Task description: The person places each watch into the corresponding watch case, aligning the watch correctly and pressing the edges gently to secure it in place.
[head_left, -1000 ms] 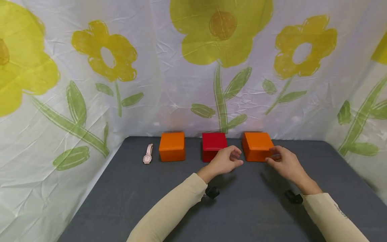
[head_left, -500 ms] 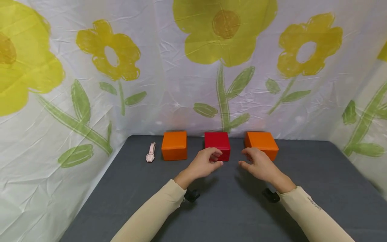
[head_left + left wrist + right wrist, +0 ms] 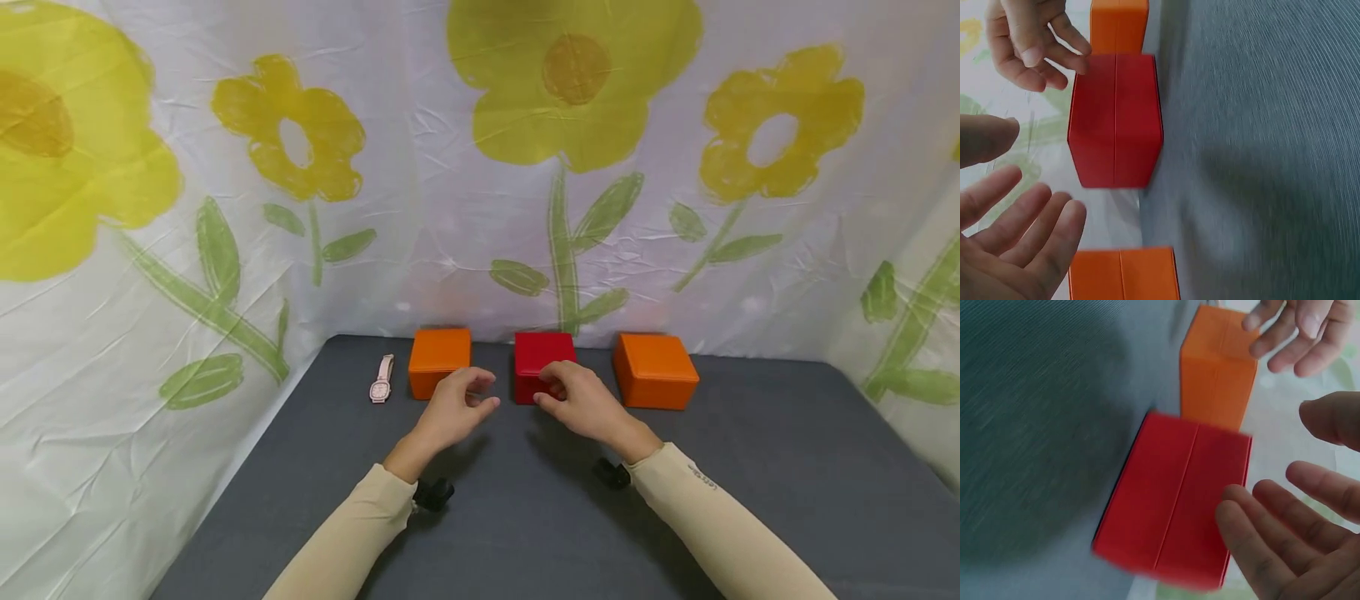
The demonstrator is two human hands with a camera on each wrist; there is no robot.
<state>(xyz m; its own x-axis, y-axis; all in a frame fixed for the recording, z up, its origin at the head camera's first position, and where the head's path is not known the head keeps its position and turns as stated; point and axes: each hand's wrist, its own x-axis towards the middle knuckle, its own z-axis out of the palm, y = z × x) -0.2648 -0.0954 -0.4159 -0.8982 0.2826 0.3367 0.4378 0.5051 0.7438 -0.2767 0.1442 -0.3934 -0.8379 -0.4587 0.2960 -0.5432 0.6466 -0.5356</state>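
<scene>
Three closed boxes stand in a row along the back of the dark table: a left orange box, a red box in the middle and a right orange box. My left hand, fingers loosely bent and holding nothing, hovers in front of the gap between the left orange box and the red one. My right hand is before the red box, covering its lower right part; its fingers are relaxed with nothing between them. Left of the boxes lies a pink wristwatch.
A grey-black cloth covers the table. Behind it hangs a white curtain printed with yellow flowers, close to the backs of the boxes. A black wrist camera sits below the left wrist, and another below the right.
Both hands have moved left along the row, the right one from the right orange box to the red box, the left from the red box toward the left orange one. The boxes stay put.
</scene>
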